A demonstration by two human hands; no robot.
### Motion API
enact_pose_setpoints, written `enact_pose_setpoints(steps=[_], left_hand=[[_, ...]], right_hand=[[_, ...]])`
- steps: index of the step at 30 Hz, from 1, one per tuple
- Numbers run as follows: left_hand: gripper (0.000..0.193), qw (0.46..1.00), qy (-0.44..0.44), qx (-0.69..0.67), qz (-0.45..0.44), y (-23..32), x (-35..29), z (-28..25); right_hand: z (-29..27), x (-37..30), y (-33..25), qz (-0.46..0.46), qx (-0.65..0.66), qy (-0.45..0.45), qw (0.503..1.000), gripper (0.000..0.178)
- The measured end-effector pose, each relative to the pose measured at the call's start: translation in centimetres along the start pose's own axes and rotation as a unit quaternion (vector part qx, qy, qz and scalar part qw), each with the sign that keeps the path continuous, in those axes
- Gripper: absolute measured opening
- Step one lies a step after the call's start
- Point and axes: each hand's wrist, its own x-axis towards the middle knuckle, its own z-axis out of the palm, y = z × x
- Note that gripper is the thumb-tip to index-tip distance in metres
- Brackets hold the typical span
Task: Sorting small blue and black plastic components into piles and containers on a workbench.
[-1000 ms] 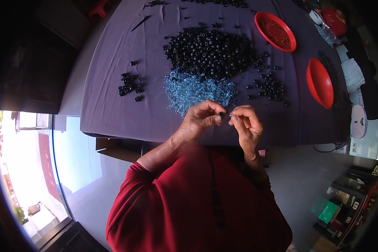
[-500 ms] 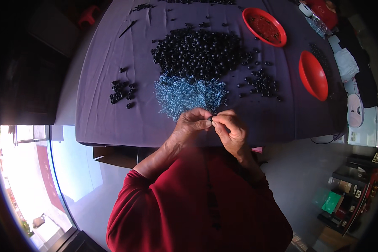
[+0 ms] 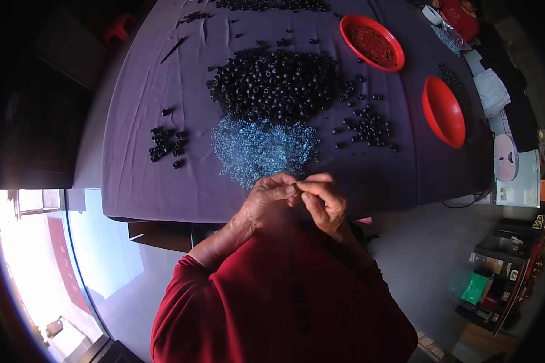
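Observation:
My left hand (image 3: 269, 197) is closed, thumb and forefinger pinching a small black round piece (image 3: 294, 188), mostly covered by the fingertips. From the other side my right hand (image 3: 324, 202) meets it with bent fingers drawn together; whatever its fingertips grip is too small to make out. Both hands are at the near edge of the cloth-covered table (image 3: 369, 184). Just beyond them spreads a heap of tiny clear-blue pieces (image 3: 263, 148). Behind that heap lies a large pile of black round pieces (image 3: 272, 85), some showing hollow openings.
Smaller black clusters lie to the left (image 3: 165, 144) and right (image 3: 370, 127). One red bowl (image 3: 344, 30) at the far right holds small bits; another red bowl (image 3: 445, 115) is nearer the right edge. A thin dark tool (image 3: 173, 50) lies far left.
The view has shifted slightly, so the table sits lower and further left. Both hands remain together at the small black piece, which is now more covered by the fingers.

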Motion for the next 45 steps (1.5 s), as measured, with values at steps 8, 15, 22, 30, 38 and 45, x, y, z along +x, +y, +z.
enact_pose_setpoints(steps=[8,15,22,30,38,45], left_hand=[[0.017,0.995,-0.049,0.087,-0.013,0.4,0.0,-0.8],[0.015,0.983,-0.098,0.142,-0.059,0.2,-0.5,-1.9],[0.016,0.981,-0.115,0.147,-0.062,0.2,-0.3,-2.3],[0.015,0.986,-0.091,0.135,-0.040,0.1,-0.3,-2.2],[0.016,0.984,-0.097,0.144,-0.029,-0.5,-0.4,-2.4],[0.014,0.987,-0.091,0.133,-0.026,-0.4,-0.4,-1.8]], right_hand=[[-3.0,2.9,6.3,0.137,-0.130,0.112,0.976,0.012],[-2.7,8.6,10.4,0.061,-0.251,0.060,0.964,0.017],[-1.6,10.1,12.2,0.057,-0.342,0.015,0.938,0.017],[-2.0,9.0,11.2,0.005,-0.285,0.041,0.958,0.015],[-3.4,7.7,11.6,0.050,-0.297,0.046,0.952,0.014],[-1.8,10.0,11.3,-0.006,-0.321,-0.012,0.947,0.012]])
